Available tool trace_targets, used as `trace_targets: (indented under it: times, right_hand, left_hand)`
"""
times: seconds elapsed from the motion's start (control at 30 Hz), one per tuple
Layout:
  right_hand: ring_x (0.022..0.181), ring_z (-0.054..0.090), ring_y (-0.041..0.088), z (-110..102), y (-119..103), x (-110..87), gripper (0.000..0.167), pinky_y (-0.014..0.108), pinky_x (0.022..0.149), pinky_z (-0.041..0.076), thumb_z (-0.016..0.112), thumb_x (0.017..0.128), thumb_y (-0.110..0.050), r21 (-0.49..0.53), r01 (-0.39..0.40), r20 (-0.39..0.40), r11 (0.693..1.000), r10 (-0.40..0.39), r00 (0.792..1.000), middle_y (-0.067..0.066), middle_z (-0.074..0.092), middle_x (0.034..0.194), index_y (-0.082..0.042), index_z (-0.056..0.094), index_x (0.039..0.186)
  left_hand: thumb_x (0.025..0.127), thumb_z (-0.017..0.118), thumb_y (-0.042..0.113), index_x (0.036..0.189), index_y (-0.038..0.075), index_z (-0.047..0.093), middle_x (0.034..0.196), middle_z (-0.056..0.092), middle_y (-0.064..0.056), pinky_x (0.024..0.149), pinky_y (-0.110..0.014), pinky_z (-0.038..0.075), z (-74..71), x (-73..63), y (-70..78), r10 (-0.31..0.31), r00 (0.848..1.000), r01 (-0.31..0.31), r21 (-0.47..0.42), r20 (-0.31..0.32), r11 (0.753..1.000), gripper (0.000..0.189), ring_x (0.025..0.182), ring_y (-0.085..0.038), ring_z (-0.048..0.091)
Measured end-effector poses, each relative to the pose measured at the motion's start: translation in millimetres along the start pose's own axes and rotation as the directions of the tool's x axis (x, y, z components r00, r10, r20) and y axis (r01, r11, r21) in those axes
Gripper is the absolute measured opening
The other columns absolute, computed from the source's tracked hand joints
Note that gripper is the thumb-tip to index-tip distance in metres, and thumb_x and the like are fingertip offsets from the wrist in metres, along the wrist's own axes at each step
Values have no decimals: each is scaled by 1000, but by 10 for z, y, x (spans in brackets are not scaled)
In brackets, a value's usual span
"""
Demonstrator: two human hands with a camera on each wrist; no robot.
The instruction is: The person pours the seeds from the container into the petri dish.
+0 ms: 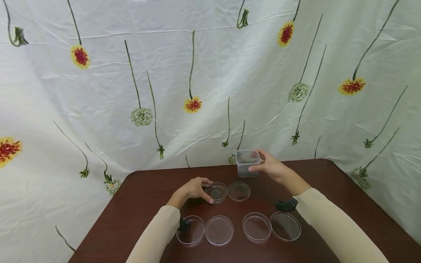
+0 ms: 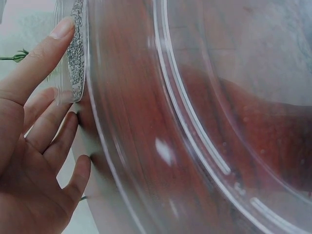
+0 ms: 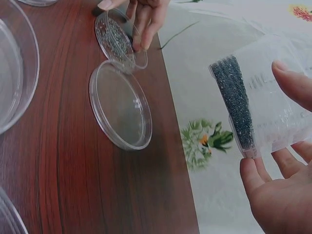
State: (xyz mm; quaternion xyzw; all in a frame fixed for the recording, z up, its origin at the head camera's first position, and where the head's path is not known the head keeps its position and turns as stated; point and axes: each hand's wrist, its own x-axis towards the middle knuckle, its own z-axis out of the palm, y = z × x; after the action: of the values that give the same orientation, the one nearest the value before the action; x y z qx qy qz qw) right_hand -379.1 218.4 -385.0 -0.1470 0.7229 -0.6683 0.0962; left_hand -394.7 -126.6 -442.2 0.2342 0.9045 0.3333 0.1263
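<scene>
A white cloth printed with flowers (image 1: 213,65) hangs behind the dark wooden table (image 1: 151,186). At the left of the near row, a transparent petri dish (image 1: 196,233) lies partly hidden by the left wrist. Beyond it, the left hand (image 1: 194,189) grips the petri dish of grey granules (image 1: 217,193), its thumb on the near side and fingers round the far side; that dish sits in the far row. Nearer the viewer is the second near-row dish (image 1: 219,231), beside the first. Next comes the right-hand dish of the far row (image 1: 239,191), just beside the granules. Farther right, at the table's far edge, the right hand (image 1: 272,167) grips a transparent plastic tub (image 1: 244,168) between thumb and fingers; dark granules lie in its bottom. I cannot tell whether its base touches the table. Two more near-row dishes (image 1: 257,227) finish the row.
</scene>
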Motion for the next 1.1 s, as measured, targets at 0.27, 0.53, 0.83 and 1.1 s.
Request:
trace_targets:
  times: [0.27,0.53,0.83,1.1]
  right_hand:
    - [146,26,47,-145,12,-106,92,54,114,30,72,92,5,-15,-3,-1,1000,3,1000,27,18,164,4,11,162]
    - [145,25,47,-295,39,-215,92,56,115,29,72,92,4,-36,-10,-7,999,9,1000,28,16,164,5,11,162]
    - [146,26,47,-523,150,-426,95,46,107,40,73,94,2,-51,-24,-20,998,23,1000,29,14,164,5,7,162]
    - [139,35,43,-744,274,-599,90,29,92,49,73,94,1,-77,-16,-46,997,12,999,30,18,162,8,12,160]
  left_hand:
    - [72,98,20,138,5,64,137,65,-12,111,-53,40,-12,-19,-10,0,1000,0,-4,0,1000,75,132,-32,56]
    - [73,97,21,139,4,63,138,64,-13,111,-54,40,-23,-32,-26,0,1000,0,0,-2,1000,76,133,-33,55]
    - [73,98,20,138,5,64,138,65,-12,111,-54,40,-15,-49,-12,-4,1000,4,-1,-6,1000,75,133,-33,55]
    - [73,98,21,138,5,63,138,65,-11,112,-54,39,-4,-22,0,0,1000,0,0,1,1000,76,133,-33,55]
